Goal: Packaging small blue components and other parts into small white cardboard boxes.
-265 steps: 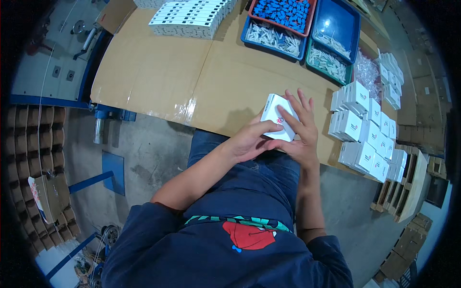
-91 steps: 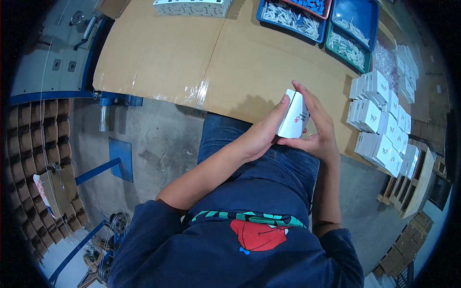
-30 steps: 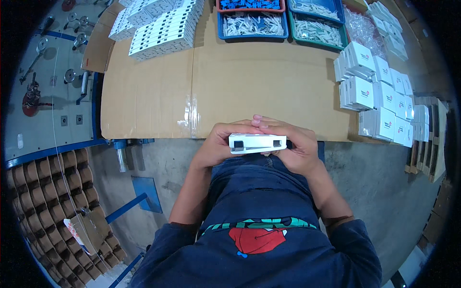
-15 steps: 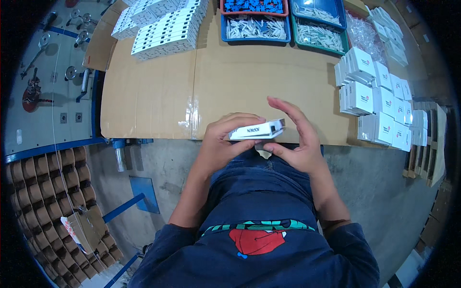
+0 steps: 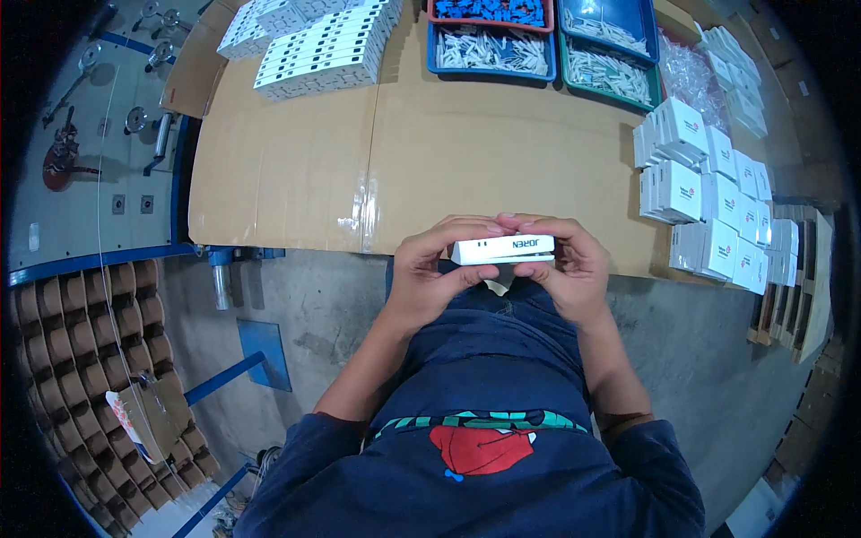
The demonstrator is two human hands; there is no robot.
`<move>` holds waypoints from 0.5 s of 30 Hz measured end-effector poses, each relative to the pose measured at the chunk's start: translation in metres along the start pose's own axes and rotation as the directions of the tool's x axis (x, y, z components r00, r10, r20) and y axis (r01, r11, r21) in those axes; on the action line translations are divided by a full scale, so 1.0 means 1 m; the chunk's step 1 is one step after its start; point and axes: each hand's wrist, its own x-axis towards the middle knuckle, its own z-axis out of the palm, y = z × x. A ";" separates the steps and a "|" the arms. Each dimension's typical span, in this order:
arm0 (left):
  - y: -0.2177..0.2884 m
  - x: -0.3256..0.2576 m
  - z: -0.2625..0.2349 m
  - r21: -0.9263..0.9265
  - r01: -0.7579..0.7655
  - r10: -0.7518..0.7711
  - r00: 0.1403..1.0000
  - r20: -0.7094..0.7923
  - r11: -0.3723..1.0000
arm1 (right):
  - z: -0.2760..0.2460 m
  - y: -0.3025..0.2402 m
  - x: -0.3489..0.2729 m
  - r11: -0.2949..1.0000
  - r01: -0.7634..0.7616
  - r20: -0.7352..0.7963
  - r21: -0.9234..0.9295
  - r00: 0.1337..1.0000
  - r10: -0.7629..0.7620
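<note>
- Head view: a flat white box [image 5: 503, 248] is gripped edge-up by the left hand [image 5: 432, 273] and right hand [image 5: 568, 267].
- It is held over the lap, at the counter [image 5: 448, 152] edge.
- Stacked white boxes [image 5: 708, 206] are seen to the right.

Cardboard-covered table [image 5: 296, 179]; grey concrete floor [image 5: 305, 305]

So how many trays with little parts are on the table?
3: a red tray with blue parts at the top edge, a blue tray below it, a green-rimmed tray to their right. More may lie beyond the frame.
</note>
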 end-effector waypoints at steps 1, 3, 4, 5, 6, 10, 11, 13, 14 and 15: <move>0.001 -0.001 0.000 -0.002 0.000 0.000 1.000 0.000 1.000 | -0.001 0.000 0.000 0.999 0.026 0.011 -0.021 1.000 -0.026; 0.002 -0.002 0.000 -0.026 0.058 -0.058 0.998 0.000 0.998 | 0.000 0.001 0.000 0.999 0.034 0.008 -0.019 0.999 -0.034; 0.001 -0.002 0.000 -0.028 0.058 -0.058 0.998 0.001 0.998 | 0.001 0.001 0.000 0.999 0.043 0.004 -0.017 0.999 -0.043; 0.001 -0.002 -0.001 -0.026 0.050 -0.050 0.999 0.006 0.998 | 0.000 0.000 0.000 0.999 0.043 0.003 -0.018 0.999 -0.043; 0.000 -0.002 -0.001 -0.022 0.041 -0.041 0.999 0.009 0.999 | 0.000 0.000 0.000 0.999 0.037 -0.002 -0.025 0.999 -0.037; -0.001 -0.001 -0.001 -0.031 0.029 -0.028 0.999 0.018 0.999 | 0.002 -0.001 0.000 0.999 0.040 -0.024 -0.030 0.999 -0.040; -0.001 -0.001 -0.002 -0.019 0.022 -0.021 0.999 0.025 1.000 | 0.002 -0.001 -0.001 0.999 0.039 -0.024 -0.030 0.999 -0.040; -0.002 -0.001 -0.002 -0.008 0.014 -0.014 0.999 0.033 1.000 | 0.002 0.000 -0.001 0.999 0.043 -0.037 -0.030 0.998 -0.044; -0.002 -0.001 -0.001 -0.029 0.032 -0.032 0.999 0.022 0.999 | 0.002 0.000 -0.001 0.999 0.043 -0.037 -0.030 0.998 -0.044; -0.002 -0.001 0.000 -0.051 0.050 -0.049 0.999 0.013 0.997 | 0.002 0.000 -0.001 0.998 0.045 -0.040 -0.048 0.998 -0.047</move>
